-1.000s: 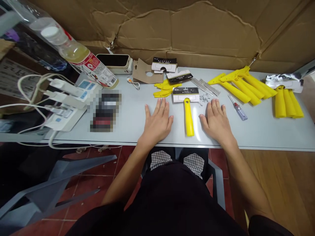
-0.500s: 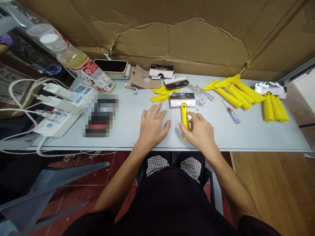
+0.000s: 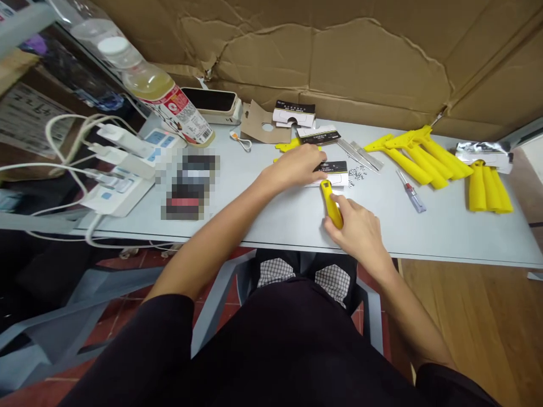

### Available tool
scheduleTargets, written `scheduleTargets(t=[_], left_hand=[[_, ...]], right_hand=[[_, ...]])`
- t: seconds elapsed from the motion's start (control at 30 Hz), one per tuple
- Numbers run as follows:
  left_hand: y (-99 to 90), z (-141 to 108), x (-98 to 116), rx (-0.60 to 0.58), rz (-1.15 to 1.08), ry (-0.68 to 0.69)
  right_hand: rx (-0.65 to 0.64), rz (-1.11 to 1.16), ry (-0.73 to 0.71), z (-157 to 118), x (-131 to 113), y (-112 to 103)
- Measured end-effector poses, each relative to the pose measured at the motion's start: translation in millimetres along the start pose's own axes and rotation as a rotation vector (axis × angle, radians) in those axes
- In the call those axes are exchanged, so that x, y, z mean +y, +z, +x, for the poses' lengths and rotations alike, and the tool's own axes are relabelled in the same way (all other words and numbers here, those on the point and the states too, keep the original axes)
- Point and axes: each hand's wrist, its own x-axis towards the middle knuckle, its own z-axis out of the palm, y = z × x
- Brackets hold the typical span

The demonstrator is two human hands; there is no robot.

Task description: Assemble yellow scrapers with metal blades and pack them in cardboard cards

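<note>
A yellow-handled scraper [image 3: 330, 200] lies on the pale table [image 3: 263, 212], its head covered by a black-and-white card sleeve [image 3: 337, 172]. My right hand [image 3: 358, 232] is closed around the lower end of the yellow handle. My left hand [image 3: 297, 165] reaches forward and rests on the left end of the card sleeve, over some small yellow parts [image 3: 286, 147]. Small screws [image 3: 358, 172] lie just right of the sleeve.
Yellow handles [image 3: 418, 152] and more [image 3: 490, 186] lie at the right, with a small screwdriver [image 3: 410, 191], metal blades [image 3: 360, 152], spare card sleeves [image 3: 294, 113]. A bottle [image 3: 165, 99], power strips [image 3: 123, 169] and a phone [image 3: 212, 102] stand left. Cardboard backs the table.
My left hand has moved from flat on the table forward onto the card sleeve. My right hand went from flat beside the scraper to gripping its handle.
</note>
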Motion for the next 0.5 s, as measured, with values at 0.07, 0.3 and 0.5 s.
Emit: scheduleTargets(t=[0.07, 0.3, 0.5], left_hand=[[1.6, 2, -3, -0.057, -0.013, -0.033], [4.3, -11, 8, -0.176, -0.049, -0.058], [-1.8, -19, 18, -0.222, -0.004, -0.099]], right_hand=[[0.028, -0.056, -0.041, -9, 3, -5], [0.062, -0.254, -0.153, -5, 5, -13], [-0.009, -0.22, -0.26, 7, 2, 1]])
